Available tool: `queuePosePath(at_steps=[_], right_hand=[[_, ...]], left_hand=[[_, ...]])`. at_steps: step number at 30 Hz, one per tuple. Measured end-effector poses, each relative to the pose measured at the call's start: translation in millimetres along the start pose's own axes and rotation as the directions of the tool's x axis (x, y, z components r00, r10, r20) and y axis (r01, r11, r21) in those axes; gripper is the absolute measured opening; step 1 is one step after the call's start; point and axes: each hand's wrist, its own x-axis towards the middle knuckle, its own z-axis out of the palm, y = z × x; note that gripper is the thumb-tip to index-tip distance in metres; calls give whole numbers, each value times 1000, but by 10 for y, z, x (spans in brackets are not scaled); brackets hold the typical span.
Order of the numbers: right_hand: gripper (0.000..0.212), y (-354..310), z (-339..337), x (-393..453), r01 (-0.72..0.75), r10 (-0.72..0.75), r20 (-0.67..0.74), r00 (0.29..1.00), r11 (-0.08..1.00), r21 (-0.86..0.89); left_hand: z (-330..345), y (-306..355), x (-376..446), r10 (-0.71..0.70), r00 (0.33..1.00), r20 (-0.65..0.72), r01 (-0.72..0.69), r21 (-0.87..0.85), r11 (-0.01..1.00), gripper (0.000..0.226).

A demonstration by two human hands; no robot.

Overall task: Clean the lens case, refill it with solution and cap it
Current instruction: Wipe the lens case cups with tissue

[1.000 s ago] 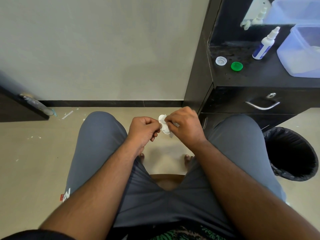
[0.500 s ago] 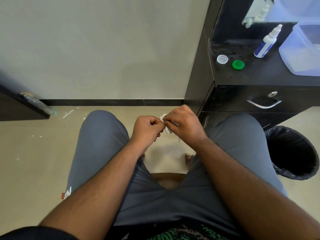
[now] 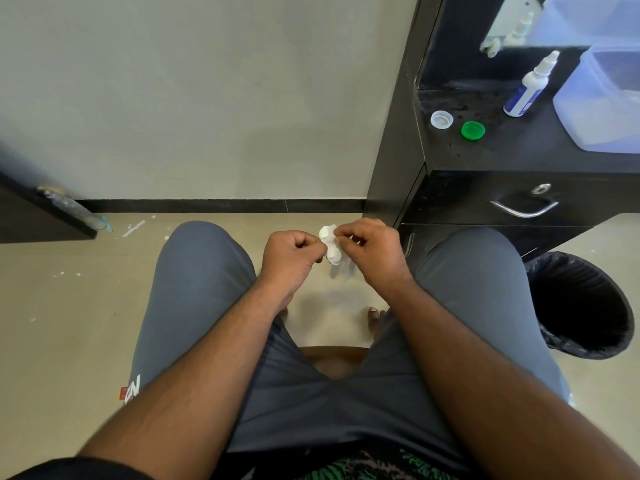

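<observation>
White lens case (image 3: 333, 251) between hands: left hand (image 3: 289, 258) pinches it, right hand (image 3: 372, 252) pinches tissue (image 3: 327, 233).

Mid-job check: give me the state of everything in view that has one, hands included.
lens case: uncapped, held between both hands above the knees
tissue: in the right hand, against the case
left hand: closed on the case
right hand: pinching the tissue
clear cap: off, on the dresser top
green cap: off, beside the clear cap
solution bottle: upright, nozzle closed as far as visible
drawer: shut
bin: open, lined
</observation>
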Motion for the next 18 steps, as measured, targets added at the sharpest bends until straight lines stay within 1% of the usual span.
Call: queuePosePath(at_steps=[2, 3, 6, 8, 11, 14, 16, 17, 18], right_hand=[[16, -12, 1, 3, 66, -66, 42, 997, 998, -5], [17, -11, 1, 7, 75, -76, 48, 996, 997, 15], [17, -5, -15, 20, -86, 78, 58, 995, 986, 140], [18, 5, -6, 29, -132, 122, 68, 990, 975, 181], [17, 22, -9, 40, -221, 200, 101, 974, 931, 291], [15, 47, -38, 62, -289, 276, 90, 957, 891, 350], [15, 22, -84, 68, -292, 302, 43, 952, 863, 413], [15, 9, -103, 62, -265, 282, 22, 959, 868, 420], [16, -2, -117, 50, -217, 232, 8, 973, 894, 391]], left_hand=[[-16, 0, 10, -10, 1000, 14, 10, 3, 1000, 8], [-20, 0, 15, -17, 1000, 19, 17, 1, 1000, 7], [-36, 0, 24, -41, 999, 25, 42, -24, 999, 7], [-54, -2, 39, -56, 998, 34, 58, -60, 997, 7], [-75, -4, 58, -75, 995, 61, 83, -139, 987, 7], [-72, 0, 50, -87, 996, 32, 91, -207, 974, 10], [-73, -11, 55, -101, 995, -12, 96, -226, 969, 12], [-76, -15, 57, -109, 994, -22, 101, -230, 968, 12], [-79, -17, 60, -115, 993, -22, 106, -231, 967, 12]])
